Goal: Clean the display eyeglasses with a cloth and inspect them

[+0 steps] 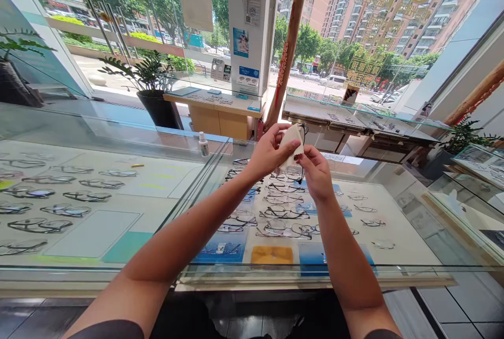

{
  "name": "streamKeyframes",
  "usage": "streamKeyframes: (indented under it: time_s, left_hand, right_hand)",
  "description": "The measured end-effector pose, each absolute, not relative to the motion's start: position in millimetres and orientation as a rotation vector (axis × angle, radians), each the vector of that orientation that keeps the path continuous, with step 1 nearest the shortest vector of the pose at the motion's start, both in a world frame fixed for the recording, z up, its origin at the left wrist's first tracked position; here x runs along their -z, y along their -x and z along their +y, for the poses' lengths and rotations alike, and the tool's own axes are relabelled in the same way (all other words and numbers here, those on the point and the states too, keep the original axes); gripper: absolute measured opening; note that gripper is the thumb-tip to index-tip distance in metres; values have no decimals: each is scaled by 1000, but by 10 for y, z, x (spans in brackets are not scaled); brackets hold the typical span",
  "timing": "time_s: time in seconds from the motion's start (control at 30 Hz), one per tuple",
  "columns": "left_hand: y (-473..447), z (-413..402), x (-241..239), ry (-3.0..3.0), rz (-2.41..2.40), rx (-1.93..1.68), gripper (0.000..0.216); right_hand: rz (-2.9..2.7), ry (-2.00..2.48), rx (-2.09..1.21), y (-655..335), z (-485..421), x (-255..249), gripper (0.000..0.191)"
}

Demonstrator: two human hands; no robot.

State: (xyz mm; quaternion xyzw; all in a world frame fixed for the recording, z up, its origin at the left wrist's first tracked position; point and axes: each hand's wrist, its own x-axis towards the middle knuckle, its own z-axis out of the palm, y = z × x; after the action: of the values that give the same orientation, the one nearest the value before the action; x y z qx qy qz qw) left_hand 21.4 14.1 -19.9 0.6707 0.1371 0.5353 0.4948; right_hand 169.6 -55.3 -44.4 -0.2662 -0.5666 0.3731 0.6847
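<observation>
Over the glass display counter, both my hands are raised close together. My left hand [271, 147] is closed around a pale cleaning cloth [292, 137], its thumb pressed on the front of it. Out of the cloth stick dark parts of a pair of eyeglasses [304, 128]; the lenses are mostly covered. My right hand [316, 171] pinches the glasses' frame just below the cloth, and a dark temple arm hangs down beside the fingers. A small white spray bottle [203, 145] stands on the glass to the left of my hands.
Under the glass of the counter [409, 223] lie rows of eyeglasses [285, 213], with an orange cloth [271, 255] near the front edge. Another glass section [98, 223] adjoins at left. Beyond stand a potted plant [157, 105], a wooden pole [287, 50] and further display cases.
</observation>
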Motion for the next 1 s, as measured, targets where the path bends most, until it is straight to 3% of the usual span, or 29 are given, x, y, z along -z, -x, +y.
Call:
streamKeyframes:
  time_s: [0.2, 0.57, 0.83, 1.0]
  left_hand:
    - [-178, 115, 165, -1761, 480, -1440, 40]
    - [-144, 83, 111, -1369, 317, -1106, 54]
    - [-11, 127, 23, -1366, 362, -1158, 43]
    - [99, 232, -12, -1422, 413, -1166, 49]
  right_hand:
    - [-1292, 598, -827, -1685, -553, 445, 19]
    - [-1207, 628, -914, -1698, -563, 406, 30]
    - [-1248, 650, -853, -1742, -560, 418, 24]
    - [-1222, 717, -853, -1742, -583, 395, 29]
